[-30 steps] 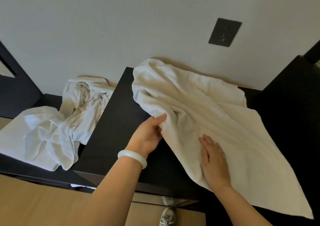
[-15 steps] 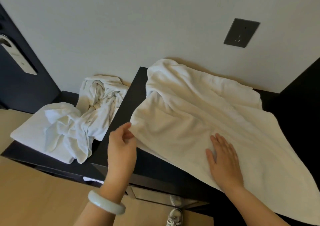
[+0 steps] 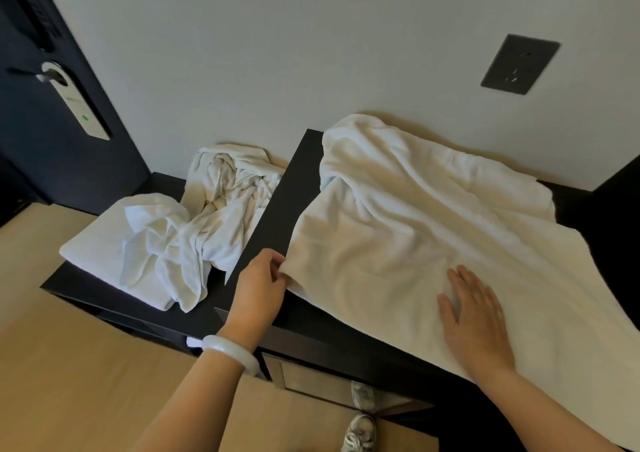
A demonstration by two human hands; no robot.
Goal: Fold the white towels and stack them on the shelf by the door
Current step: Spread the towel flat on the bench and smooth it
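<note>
— The fingers (image 3: pixel 273 261) of the left hand (image 3: pixel 259 288) are curling in toward the thumb, pinching the near-left corner of the white towel (image 3: pixel 398 226) at the edge of the dark cabinet top (image 3: pixel 277 209).

— And the right hand (image 3: pixel 474 320)?

— It is lying flat on the near part of that towel, its fingers (image 3: pixel 464 278) straight and slightly spread, pressing on the cloth and gripping nothing. A pale bangle (image 3: pixel 230 351) is sitting on the left wrist, and 1 sneaker (image 3: pixel 360 431) is showing below on the wooden floor (image 3: pixel 69 382).

— How is the towel lying?

— It is spreading open and rumpled across the cabinet top, with its far edge bunching up against the wall (image 3: pixel 277 53).

— Are more towels showing?

— Yes. A heap of crumpled white towels (image 3: pixel 214 216) is lying on the lower shelf (image 3: pixel 69 285), just beside the cabinet on its left.

— And beyond the shelf?

— The dark door (image 3: pixel 52 160) is standing behind it, with a white hanger card (image 3: pixel 76 101) dangling from the handle. Farther right, 1 dark outlet plate (image 3: pixel 519 65) is sitting on the wall above the spread towel.
</note>
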